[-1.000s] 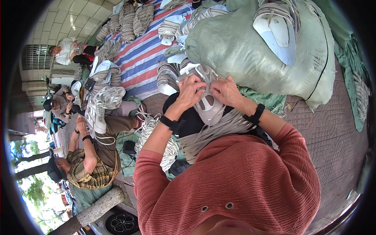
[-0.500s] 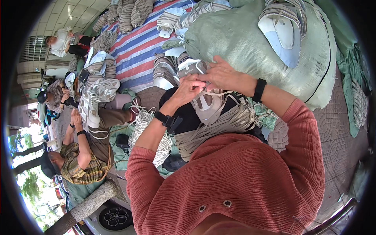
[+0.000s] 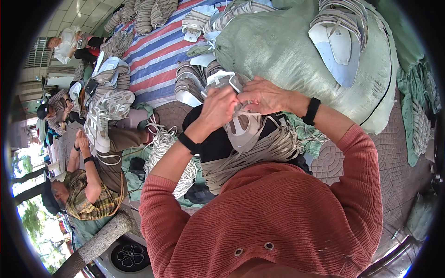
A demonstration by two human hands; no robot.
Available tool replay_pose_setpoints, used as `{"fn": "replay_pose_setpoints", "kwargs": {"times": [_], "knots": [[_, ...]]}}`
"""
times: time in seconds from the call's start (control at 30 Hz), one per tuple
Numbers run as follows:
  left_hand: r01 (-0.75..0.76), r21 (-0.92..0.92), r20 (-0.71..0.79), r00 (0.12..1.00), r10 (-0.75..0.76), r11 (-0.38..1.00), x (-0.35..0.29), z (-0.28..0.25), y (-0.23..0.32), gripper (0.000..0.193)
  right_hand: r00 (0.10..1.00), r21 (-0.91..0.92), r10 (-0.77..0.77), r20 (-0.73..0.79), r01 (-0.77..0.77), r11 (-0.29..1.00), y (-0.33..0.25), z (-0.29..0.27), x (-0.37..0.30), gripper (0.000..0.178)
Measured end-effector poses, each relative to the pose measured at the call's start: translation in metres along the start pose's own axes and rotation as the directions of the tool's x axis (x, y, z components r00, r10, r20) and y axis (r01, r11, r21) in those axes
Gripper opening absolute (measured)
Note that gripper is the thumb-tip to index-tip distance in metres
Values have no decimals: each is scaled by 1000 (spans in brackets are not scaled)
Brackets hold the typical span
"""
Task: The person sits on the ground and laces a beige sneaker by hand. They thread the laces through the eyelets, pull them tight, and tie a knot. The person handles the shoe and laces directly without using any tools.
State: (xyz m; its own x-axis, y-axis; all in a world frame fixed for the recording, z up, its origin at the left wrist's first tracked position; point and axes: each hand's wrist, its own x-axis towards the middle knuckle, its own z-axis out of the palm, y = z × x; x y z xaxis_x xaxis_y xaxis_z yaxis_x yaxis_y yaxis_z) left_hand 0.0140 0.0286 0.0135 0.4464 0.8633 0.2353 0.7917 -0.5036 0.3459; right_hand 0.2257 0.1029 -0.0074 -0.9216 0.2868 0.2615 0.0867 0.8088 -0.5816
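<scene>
Hands at work on a pale grey-and-white shoe upper (image 3: 242, 127), seen from above over the wearer's rust-red knitted sleeves. The left hand (image 3: 218, 107) is curled shut, its fingers pinching the top edge of the shoe upper; a black band circles that wrist. The right hand (image 3: 265, 96) lies just beside it, fingers bent and closed on the same top edge, with a black wristband (image 3: 312, 111) further along the forearm. The two hands touch or nearly touch above the upper.

The shoe upper rests in the lap, directly in front of a large pale green woven sack (image 3: 296, 51), which serves here as the landmark. Below the sack, under and around the upper, lies a thick bundle of beige laces (image 3: 259, 153) spread over dark cloth. On top of the sack sits a white shoe sole (image 3: 336, 46) with striped webbing about it. Left of the sack, a red, white and blue striped tarp (image 3: 155, 60) carries stacks of further uppers. Further left of the sack and lower, a coil of white cord (image 3: 162, 148) lies on the ground, and beyond it a seated person (image 3: 88, 194) in a patterned shirt handles a white shoe (image 3: 99, 123).
</scene>
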Motion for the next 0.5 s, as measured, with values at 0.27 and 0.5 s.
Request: {"fn": "replay_pose_setpoints", "kwargs": {"times": [0.27, 0.5], "knots": [[666, 376, -730, 641, -237, 645, -155, -247, -217, 24, 982, -91, 64, 179, -48, 995, -4, -9, 1, 17], [958, 282, -959, 280, -35, -54, -320, -457, -205, 37, 982, -49, 84, 171, -77, 996, 7, -3, 2, 16]]}}
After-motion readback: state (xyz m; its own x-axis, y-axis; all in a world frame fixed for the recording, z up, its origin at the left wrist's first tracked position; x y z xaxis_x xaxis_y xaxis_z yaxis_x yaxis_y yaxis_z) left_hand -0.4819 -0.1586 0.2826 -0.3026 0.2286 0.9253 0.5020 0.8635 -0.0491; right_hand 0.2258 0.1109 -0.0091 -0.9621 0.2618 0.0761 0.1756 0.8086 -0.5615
